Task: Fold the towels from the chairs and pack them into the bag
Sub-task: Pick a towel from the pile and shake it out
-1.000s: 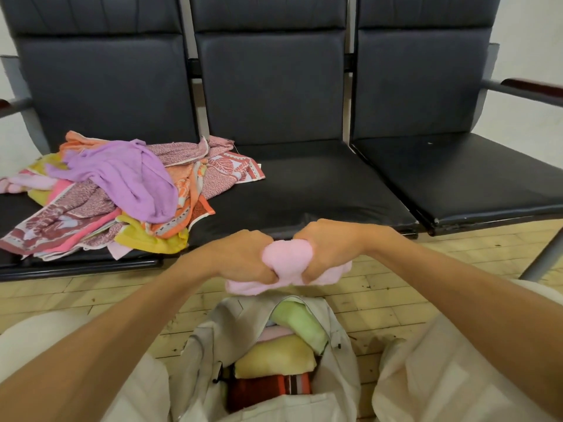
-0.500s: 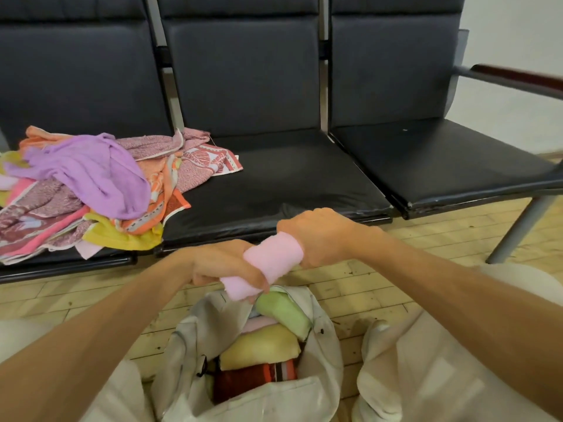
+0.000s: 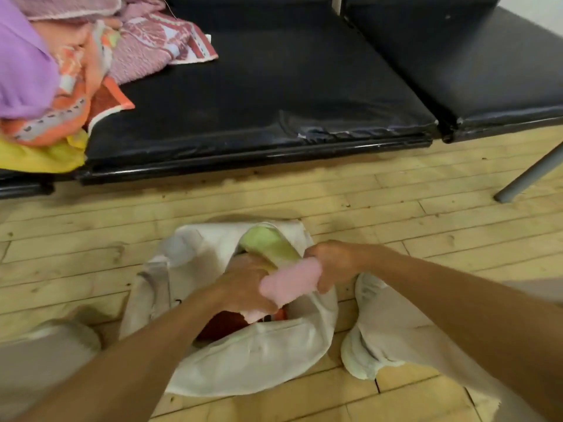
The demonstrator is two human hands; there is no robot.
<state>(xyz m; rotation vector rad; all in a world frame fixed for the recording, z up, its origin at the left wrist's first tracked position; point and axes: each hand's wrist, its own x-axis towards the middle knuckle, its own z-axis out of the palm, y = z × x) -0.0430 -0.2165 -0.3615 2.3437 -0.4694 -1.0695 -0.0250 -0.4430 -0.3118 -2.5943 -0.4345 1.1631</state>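
both hands, left hand (image 3: 243,287) and right hand (image 3: 332,264), grip the rolled pink towel (image 3: 289,283) at the open bag (image 3: 253,357) mouth on the floor (image 3: 396,208).

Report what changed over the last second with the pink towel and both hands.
The left hand and right hand lowered the pink towel from in front of the chairs down into the mouth of the bag. Neither let go: each still grips one end. Unchanged: the unfolded towel pile on the chairs and the green towel inside the bag.
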